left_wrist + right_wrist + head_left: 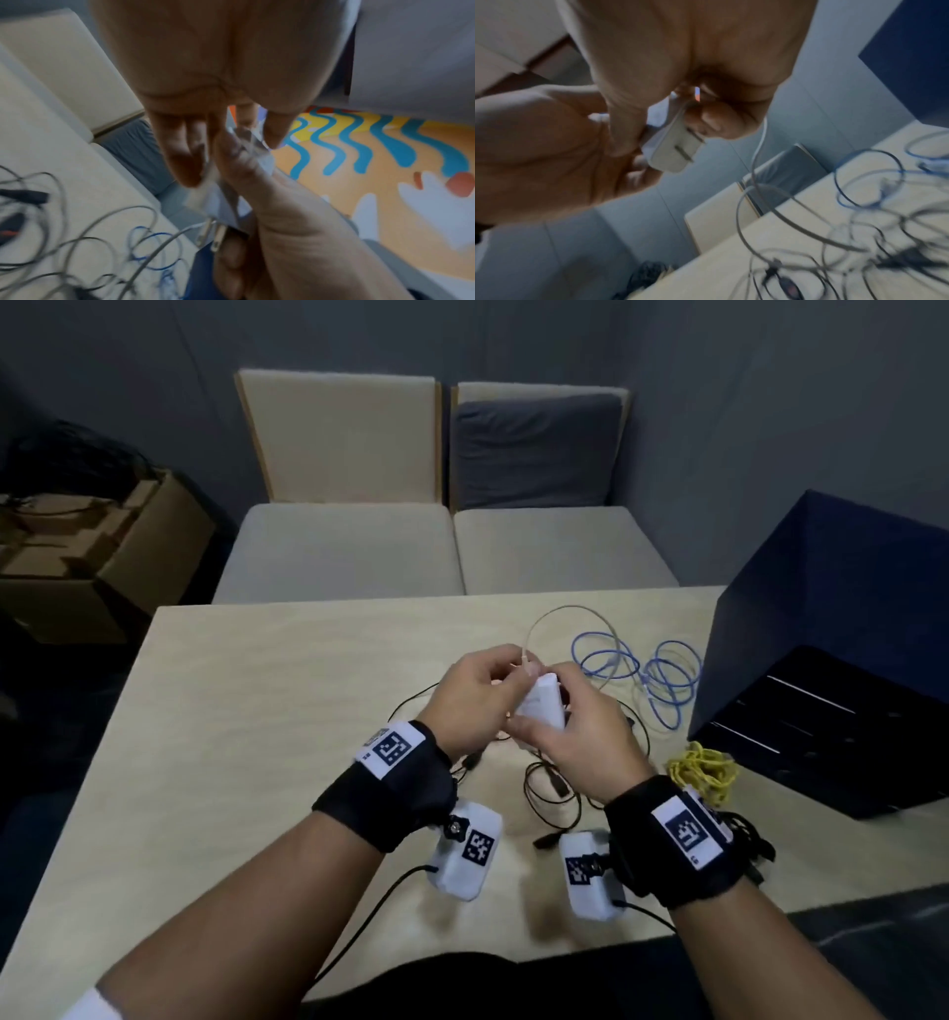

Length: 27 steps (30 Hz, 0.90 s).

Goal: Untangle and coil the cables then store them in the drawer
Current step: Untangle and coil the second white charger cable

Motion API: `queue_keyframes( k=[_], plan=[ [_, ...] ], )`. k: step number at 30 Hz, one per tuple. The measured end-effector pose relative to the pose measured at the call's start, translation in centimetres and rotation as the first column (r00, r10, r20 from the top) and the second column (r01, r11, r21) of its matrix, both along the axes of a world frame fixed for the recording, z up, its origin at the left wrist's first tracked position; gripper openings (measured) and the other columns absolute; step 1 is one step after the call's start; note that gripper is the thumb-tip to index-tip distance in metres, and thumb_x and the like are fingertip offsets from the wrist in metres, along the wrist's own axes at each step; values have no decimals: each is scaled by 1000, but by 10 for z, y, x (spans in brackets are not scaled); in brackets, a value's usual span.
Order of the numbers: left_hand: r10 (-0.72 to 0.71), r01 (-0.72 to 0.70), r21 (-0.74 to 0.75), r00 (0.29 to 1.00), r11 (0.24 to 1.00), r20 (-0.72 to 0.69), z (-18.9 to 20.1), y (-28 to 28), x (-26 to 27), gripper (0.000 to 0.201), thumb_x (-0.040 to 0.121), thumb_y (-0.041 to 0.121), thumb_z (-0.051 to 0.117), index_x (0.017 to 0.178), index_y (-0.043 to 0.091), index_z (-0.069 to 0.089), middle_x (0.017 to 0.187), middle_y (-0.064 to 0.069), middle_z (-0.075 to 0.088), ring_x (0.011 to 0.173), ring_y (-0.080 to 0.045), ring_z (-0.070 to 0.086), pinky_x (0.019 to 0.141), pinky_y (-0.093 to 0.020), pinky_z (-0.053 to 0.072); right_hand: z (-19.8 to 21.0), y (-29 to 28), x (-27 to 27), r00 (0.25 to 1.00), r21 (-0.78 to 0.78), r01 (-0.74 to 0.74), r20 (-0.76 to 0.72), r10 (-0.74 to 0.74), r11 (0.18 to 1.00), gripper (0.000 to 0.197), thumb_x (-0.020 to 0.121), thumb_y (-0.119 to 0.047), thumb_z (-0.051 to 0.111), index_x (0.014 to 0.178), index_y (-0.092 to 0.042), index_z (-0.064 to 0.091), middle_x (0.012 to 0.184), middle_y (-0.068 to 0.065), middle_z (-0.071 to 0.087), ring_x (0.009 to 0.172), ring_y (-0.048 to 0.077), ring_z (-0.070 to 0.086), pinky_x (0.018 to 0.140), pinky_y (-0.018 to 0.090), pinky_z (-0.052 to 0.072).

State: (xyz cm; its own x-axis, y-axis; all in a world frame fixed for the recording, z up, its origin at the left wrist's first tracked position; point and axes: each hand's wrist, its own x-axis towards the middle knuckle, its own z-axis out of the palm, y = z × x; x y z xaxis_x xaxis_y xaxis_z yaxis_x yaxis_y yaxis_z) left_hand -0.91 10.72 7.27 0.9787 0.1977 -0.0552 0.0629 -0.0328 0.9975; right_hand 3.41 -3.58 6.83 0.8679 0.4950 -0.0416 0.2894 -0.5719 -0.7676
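The right hand (pixel 577 737) clasps the white rectangular plastic charger brick (pixel 540 706) while the left hand (pixel 477 695) pinches the thin white cable (pixel 570 607) at the brick's top, so a straight pull, not a sideways one, looks best.

Colours logged, table and surrounds
The charger (pixel 539 706) reads white, its prongs (pixel 684 151) grey; looped cable (pixel 570 607) pale grey; coiled cable (pixel 662 683) blue; bundled cable (pixel 702 770) yellow; tangled cables (pixel 557 785) black; table (pixel 267 711) pale beige; drawer unit (pixel 832 618) dark navy; chairs (pixel 349 546) cream, one with a grey cushion (pixel 534 449); box (pixel 102 546) brown; wrist straps (pixel 390 798) black, tags (pixel 393 748) white with black square-code patterns; patterned surface (pixel 385 192) orange, with teal wavy stripes, yellow and red patches.
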Motion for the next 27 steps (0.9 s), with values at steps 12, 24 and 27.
queue_keyframes(
  k=[12,24,27],
  plan=[
    [82,-82,-14,996,997,21,34,-50,25,12,72,12,46,71,20,55,78,-2,65,73,-19,54,69,-30,43,38,-50,84,993,102,-81,91,72,991,28,93,-28,60,119,-19,58,114,2,64,106,16,60,99,42,46],
    [162,-171,156,984,973,68,50,-85,21,32,95,31,54,80,4,59,67,-8,60,66,-14,58,69,-28,44,105,-77,128,901,188,-429,155,404,884,25,84,-24,73,70,-8,60,58,4,47,52,12,42,53,32,36],
    [264,-273,38,950,961,164,61,-101,23,22,100,17,44,85,7,57,54,-5,56,62,-21,56,62,-29,45,113,-74,125,885,240,-459,213,415,856,23,85,-25,69,70,-11,58,56,-5,44,49,4,39,51,28,35]
  ],
)
